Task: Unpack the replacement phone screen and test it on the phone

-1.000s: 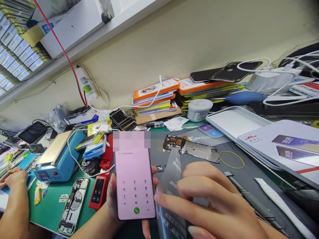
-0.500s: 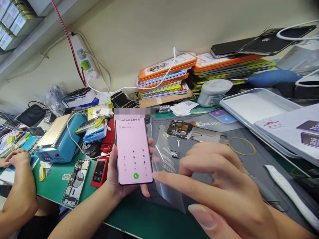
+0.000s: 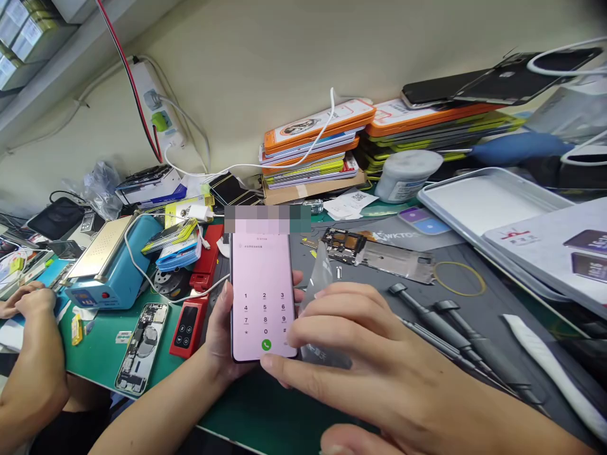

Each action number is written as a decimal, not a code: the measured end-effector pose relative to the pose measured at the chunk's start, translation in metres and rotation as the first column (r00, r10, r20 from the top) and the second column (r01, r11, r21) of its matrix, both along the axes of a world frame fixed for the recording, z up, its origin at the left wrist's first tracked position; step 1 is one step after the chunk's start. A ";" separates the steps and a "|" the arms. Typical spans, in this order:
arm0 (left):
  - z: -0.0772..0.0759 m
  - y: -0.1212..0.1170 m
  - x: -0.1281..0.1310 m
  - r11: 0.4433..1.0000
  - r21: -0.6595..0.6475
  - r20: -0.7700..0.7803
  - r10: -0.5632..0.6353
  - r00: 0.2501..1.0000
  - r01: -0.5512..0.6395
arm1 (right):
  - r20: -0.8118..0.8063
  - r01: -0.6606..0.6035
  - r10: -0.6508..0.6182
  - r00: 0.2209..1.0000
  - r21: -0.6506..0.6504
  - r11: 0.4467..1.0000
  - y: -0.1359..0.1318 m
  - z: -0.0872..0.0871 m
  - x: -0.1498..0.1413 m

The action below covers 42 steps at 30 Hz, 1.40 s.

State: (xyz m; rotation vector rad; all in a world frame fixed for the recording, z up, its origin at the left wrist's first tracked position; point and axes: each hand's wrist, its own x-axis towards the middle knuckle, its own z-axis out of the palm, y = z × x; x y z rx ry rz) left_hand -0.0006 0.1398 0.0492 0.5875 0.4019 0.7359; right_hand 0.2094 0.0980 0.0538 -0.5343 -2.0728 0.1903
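My left hand [image 3: 219, 338] holds a smartphone [image 3: 262, 272] upright, its palm behind it and the thumb along the left edge. On the lit pinkish screen is a dial pad with a green call button; the top is blurred out. In front of the phone's lower right, my right hand [image 3: 374, 360] is open, its index fingertip at the bottom edge of the screen and the thumb well apart. A clear printed film [image 3: 318, 284] shows beside the phone, partly behind my right hand; whether anything holds it I cannot tell.
On the dark mat lie an opened phone frame [image 3: 379, 253], several screwdrivers [image 3: 450, 341] and a white pry tool [image 3: 554, 373]. An opened phone [image 3: 142, 347], a red device [image 3: 187, 325] and a blue heating plate [image 3: 114, 262] stand left. A co-worker's arm [image 3: 35, 360] rests at far left.
My right hand has moved left and over the phone's lower part, uncovering the screwdrivers. The phone has shifted slightly right, and the film is now more hidden behind my right hand.
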 end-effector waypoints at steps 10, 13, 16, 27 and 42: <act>-0.017 -0.002 -0.007 0.993 0.045 0.019 -0.111 0.994 0.110 | 0.096 0.185 -0.184 0.978 0.002 0.983 0.005 0.003 0.003; -0.018 -0.003 -0.008 0.991 0.044 0.035 -0.124 0.992 0.123 | 0.077 0.189 -0.190 0.979 0.025 0.982 0.005 0.003 0.003; -0.016 0.000 -0.008 0.991 0.036 0.072 -0.132 0.989 0.129 | 0.068 0.209 -0.212 0.975 0.048 0.977 0.005 0.001 0.005; -0.014 0.004 -0.006 0.994 0.043 0.182 -0.110 0.977 0.104 | 0.017 0.289 -0.292 0.956 0.094 0.953 0.008 0.001 0.009; -0.007 -0.002 -0.002 0.990 0.079 0.038 -0.119 0.992 0.116 | 0.070 0.143 -0.150 0.986 0.091 0.986 0.006 0.008 0.003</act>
